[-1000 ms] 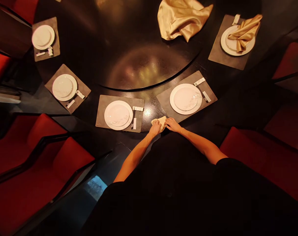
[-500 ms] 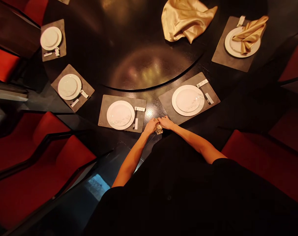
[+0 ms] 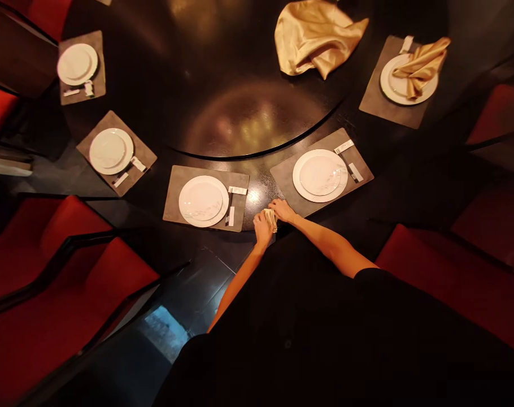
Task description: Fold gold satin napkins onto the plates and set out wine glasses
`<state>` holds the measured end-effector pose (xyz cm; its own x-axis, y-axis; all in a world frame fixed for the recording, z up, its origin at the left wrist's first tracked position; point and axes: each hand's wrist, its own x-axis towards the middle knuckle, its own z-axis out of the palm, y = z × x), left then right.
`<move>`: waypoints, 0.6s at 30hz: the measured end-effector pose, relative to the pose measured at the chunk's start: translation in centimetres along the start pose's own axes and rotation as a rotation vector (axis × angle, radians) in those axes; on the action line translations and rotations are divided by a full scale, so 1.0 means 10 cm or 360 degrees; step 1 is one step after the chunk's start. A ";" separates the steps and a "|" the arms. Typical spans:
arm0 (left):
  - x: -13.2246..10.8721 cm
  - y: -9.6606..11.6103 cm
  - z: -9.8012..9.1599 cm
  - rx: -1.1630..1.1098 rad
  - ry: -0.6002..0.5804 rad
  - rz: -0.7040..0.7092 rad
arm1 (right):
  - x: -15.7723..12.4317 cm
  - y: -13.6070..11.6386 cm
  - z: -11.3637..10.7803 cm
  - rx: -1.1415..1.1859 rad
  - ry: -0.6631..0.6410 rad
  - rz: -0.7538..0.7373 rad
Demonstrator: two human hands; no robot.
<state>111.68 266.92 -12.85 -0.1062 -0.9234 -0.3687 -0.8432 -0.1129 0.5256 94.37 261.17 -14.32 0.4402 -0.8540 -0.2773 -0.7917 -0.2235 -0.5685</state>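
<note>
A small folded gold napkin [image 3: 271,217] sits at the near edge of the dark round table [image 3: 367,141], between two place settings. My left hand [image 3: 262,228] is closed around the napkin from the left. From the right, my right hand [image 3: 281,209] pinches its top. To the left lies a grey placemat [image 3: 172,195] with a white plate [image 3: 203,200] and chopsticks [image 3: 230,206]. To the right, another placemat [image 3: 282,172] carries a white plate [image 3: 320,175].
A large loose gold cloth [image 3: 316,37] lies on the turntable [image 3: 223,102]. A folded gold napkin [image 3: 422,62] rests on the far right plate. Two more plates [image 3: 111,151] [image 3: 77,64] sit at the left. Red chairs [image 3: 49,271] [image 3: 452,282] ring the table.
The napkin has been gathered from a flatter piece into a small bundle. Both hands have drawn closer together and slightly left along the table edge.
</note>
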 end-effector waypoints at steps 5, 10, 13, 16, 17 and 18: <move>0.09 -0.07 0.06 -0.0636 -0.0196 -0.0332 | -0.17 -0.04 -0.11 0.0290 0.0066 -0.0190; 0.01 0.04 0.02 -0.1205 -0.0527 -0.0193 | -0.40 0.03 -0.46 0.0827 0.0181 0.0205; -0.03 0.29 -0.04 -0.1598 -0.0710 -0.0369 | -0.68 0.07 -0.69 0.1012 0.0584 0.0729; 0.00 0.71 -0.09 -0.1625 -0.0745 -0.0378 | -0.99 0.03 -0.81 0.1236 0.0697 0.1098; 0.02 0.88 -0.11 -0.1526 -0.0735 -0.0292 | -1.07 0.00 -0.83 0.1280 0.0627 0.1102; 0.04 1.05 -0.11 -0.1397 -0.0717 -0.0186 | -1.13 -0.04 -0.85 0.1288 0.0563 0.1056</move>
<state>103.36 264.90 -6.60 -0.3914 -0.6841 -0.6155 -0.1912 -0.5938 0.7816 86.17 266.92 -4.38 -0.2175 -0.8055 -0.5513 -0.2578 0.5922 -0.7635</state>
